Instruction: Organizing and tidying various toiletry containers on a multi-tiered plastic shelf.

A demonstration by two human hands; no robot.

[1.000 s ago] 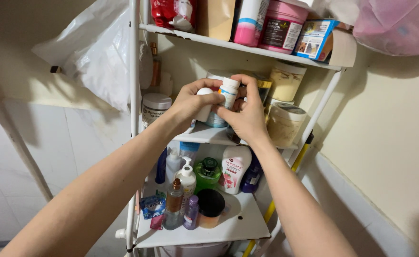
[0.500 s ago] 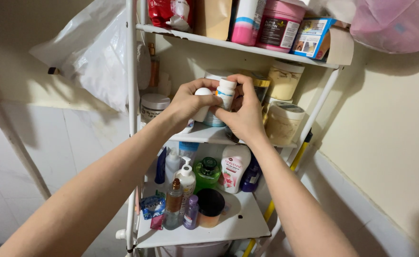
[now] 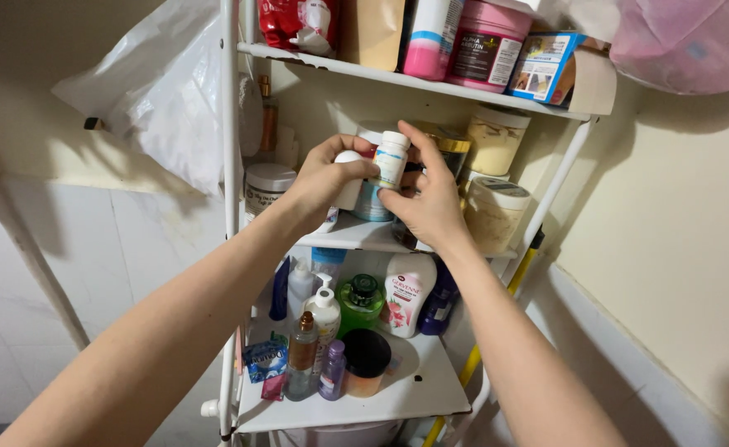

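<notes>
- Fingers of the right hand (image 3: 432, 201) pinch a small white bottle (image 3: 391, 158) from the side and below, index finger stretched up beside it.
- Left hand (image 3: 324, 178) curls round a white roll-on (image 3: 348, 178); its thumb tip touches the bottle's label.
- Both are held just in front of the middle shelf (image 3: 356, 234) of a white metal rack (image 3: 230, 207), above the shelf's front edge.
- Bottle: upright, slightly tilted, white screw cap, white label with a blue band and a touch of orange.
- Behind the hands a blue-and-white tub (image 3: 372, 201) stands on the shelf, mostly hidden.
- Right of the hands, two cream-filled jars (image 3: 492, 213) with pale lids stand stacked, close to the right wrist.
- Left, a white-lidded jar (image 3: 267, 187) with a dark label sits by the rack post.
- Top shelf: a red pouch (image 3: 300, 22), a tan pouch (image 3: 370, 31), a pink-and-white tube (image 3: 430, 37), a pink tub (image 3: 487, 43) with a dark label, a blue carton (image 3: 548, 66).
- Lower shelf, crowded: a white pump bottle (image 3: 325, 313), a green bottle (image 3: 359, 301) with a black cap, a white lotion bottle (image 3: 405, 294) with a red picture, a black-lidded jar (image 3: 366, 360), a clear brown-capped bottle (image 3: 302, 356), a small blue sachet (image 3: 266, 358).
- Open room lies on that shelf's front right corner, which is bare.
- A crinkled white plastic bag (image 3: 170, 91) hangs left of the rack; a pink bag (image 3: 685, 41) sits upper right.
- A yellow handle (image 3: 509, 290) leans behind the rack against the cream wall.
</notes>
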